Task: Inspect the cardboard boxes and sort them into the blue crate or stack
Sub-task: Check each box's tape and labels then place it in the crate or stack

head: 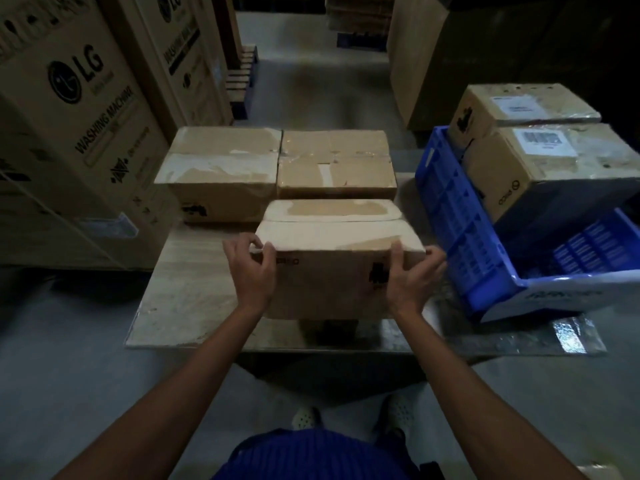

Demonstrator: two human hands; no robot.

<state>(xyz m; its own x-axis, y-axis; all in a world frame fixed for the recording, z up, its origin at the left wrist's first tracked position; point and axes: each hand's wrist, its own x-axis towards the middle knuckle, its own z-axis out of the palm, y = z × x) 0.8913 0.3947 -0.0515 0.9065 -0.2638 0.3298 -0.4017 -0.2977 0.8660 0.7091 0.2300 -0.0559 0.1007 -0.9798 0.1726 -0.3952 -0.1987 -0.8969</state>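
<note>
1. A cardboard box (pixel 337 258) is shown at the near middle of a low platform (pixel 187 299), with its long axis running left to right across the view.
2. The box is gripped at both near top corners: the left hand (pixel 250 268) is closed over the left corner, thumb on the top edge, and the right hand (pixel 408 275) is closed over the right corner. Whether the box is lifted or resting cannot be told.
3. The blue crate (pixel 460 237) is placed to the right of the held box, just beside the right hand and tilted toward the platform; the right hand is thus the nearer one to it. Two labelled boxes (pixel 512 168) are seen in or against its far end.
4. A pair of taped boxes (pixel 277 164) is set side by side directly behind the held box, away from the person. The choice between crate and stack is judged to turn on a sideways move to the right or a forward one.
5. Legible writing: "LG" and "WASHING MACHINE" on the tall cartons (pixel 79 109) at the left. White barcode labels on the crate-side boxes and dark prints on the held box are too blurred to be read.
</note>
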